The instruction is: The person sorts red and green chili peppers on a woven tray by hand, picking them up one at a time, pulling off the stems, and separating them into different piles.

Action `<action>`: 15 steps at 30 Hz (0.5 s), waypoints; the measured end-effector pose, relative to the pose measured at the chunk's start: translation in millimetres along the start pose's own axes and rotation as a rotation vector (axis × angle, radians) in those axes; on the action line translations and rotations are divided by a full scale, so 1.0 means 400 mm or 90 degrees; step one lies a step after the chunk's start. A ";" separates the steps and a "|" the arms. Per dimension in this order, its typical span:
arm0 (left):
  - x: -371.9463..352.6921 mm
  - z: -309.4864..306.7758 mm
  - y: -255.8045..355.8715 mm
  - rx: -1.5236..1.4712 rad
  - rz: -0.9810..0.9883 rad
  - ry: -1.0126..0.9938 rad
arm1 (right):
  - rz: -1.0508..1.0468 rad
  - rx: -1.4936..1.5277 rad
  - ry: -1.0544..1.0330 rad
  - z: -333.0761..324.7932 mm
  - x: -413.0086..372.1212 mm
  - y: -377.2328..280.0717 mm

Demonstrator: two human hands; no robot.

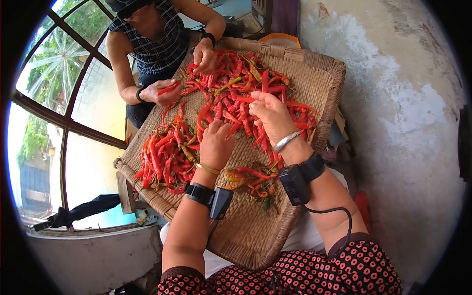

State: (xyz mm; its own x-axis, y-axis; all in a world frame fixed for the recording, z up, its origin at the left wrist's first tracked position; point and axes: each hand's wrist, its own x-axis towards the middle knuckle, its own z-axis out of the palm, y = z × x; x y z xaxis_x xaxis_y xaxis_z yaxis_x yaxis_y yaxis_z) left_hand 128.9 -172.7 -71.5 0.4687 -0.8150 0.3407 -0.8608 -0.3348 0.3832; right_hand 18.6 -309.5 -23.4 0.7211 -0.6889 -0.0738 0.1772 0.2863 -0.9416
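Red chili peppers (231, 105) lie heaped across the far part of a woven tray (246, 241). My right hand (270, 115), with a silver bangle, is over this heap, thumb and fingers closed on a red chili pepper (244, 99). My left hand (215, 142), with a yellow bangle, is lower and to the left, its fingers curled down among the peppers; their tips are partly hidden, and what they hold cannot be made out. A second pile of red chili peppers (164, 157) is left of it. Between my wrists sits a small group of yellowish and red peppers (255, 179).
Across the tray another person (155, 44) holds a red pepper in one hand (164, 91), the other hand (204, 56) over the heap. A barred window (64, 123) and a dark folded umbrella (88, 210) are at left. A plastered wall (393, 123) stands at right.
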 end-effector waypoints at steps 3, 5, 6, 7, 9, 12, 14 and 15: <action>-0.006 0.031 0.012 0.110 0.048 -0.040 | 0.022 0.011 0.012 -0.003 -0.005 -0.006; -0.002 0.038 0.002 0.118 0.066 -0.045 | 0.030 -0.003 0.008 0.000 -0.007 -0.016; 0.001 0.040 -0.005 0.091 0.056 -0.076 | 0.030 -0.004 0.011 0.001 -0.008 -0.022; 0.003 0.030 -0.002 0.063 0.044 -0.111 | 0.034 -0.005 0.014 0.000 -0.012 -0.023; 0.007 -0.006 0.000 0.018 0.089 -0.096 | 0.037 -0.019 0.015 -0.004 -0.010 -0.020; 0.016 -0.099 0.018 -0.168 -0.093 -0.134 | 0.031 -0.006 0.018 -0.007 -0.003 -0.017; 0.027 -0.155 0.019 -0.284 -0.201 -0.128 | 0.033 -0.003 0.016 -0.005 -0.004 -0.019; 0.028 -0.173 0.020 -0.326 -0.226 -0.098 | 0.035 0.000 0.010 -0.004 -0.006 -0.020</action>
State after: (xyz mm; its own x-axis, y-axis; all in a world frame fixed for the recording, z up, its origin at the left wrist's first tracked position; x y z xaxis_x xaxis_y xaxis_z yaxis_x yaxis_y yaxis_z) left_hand 141.0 -151.9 -5.0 0.6412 -0.7674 0.0058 -0.4374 -0.3593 0.8244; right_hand 14.4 -310.9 -16.2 0.7190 -0.6827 -0.1302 0.1380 0.3238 -0.9360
